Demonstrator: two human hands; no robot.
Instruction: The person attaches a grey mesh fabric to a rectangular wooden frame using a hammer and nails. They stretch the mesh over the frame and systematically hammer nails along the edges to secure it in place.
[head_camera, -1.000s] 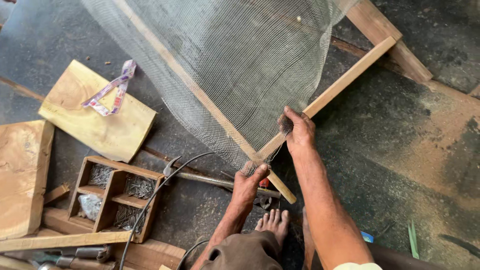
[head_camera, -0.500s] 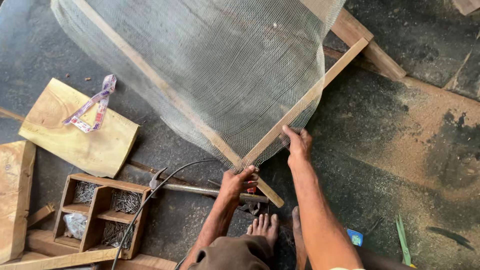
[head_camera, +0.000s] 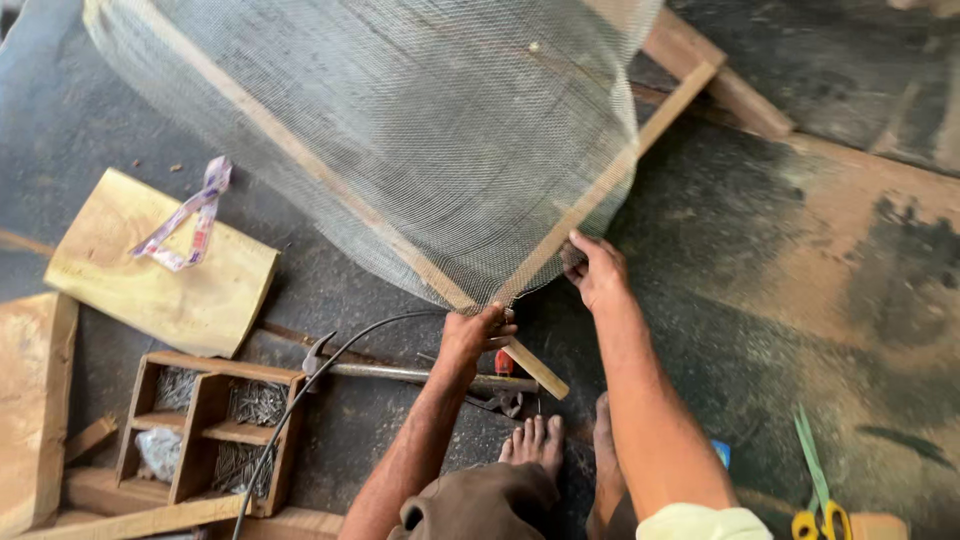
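A sheet of grey wire mesh (head_camera: 420, 130) lies draped over a wooden frame (head_camera: 620, 170) on the dark floor. My left hand (head_camera: 478, 335) grips the mesh edge at the frame's near corner, where two slats meet. Further right, my right hand (head_camera: 597, 268) presses the mesh edge onto the right slat. A hammer (head_camera: 400, 372) with a metal handle lies on the floor just under my left forearm. My bare feet (head_camera: 545, 440) rest below the corner.
A wooden tray of nails (head_camera: 215, 425) sits at the lower left, with a black cable (head_camera: 330, 370) arching over it. A plywood piece (head_camera: 165, 265) with a printed ribbon (head_camera: 190, 215) lies left. Scissors with yellow handles (head_camera: 820, 505) lie at lower right, planks (head_camera: 30, 400) at far left.
The view has shifted, so frame and mesh sit higher. My right hand slid down the right slat toward the corner; my left hand moved up onto the mesh at the corner.
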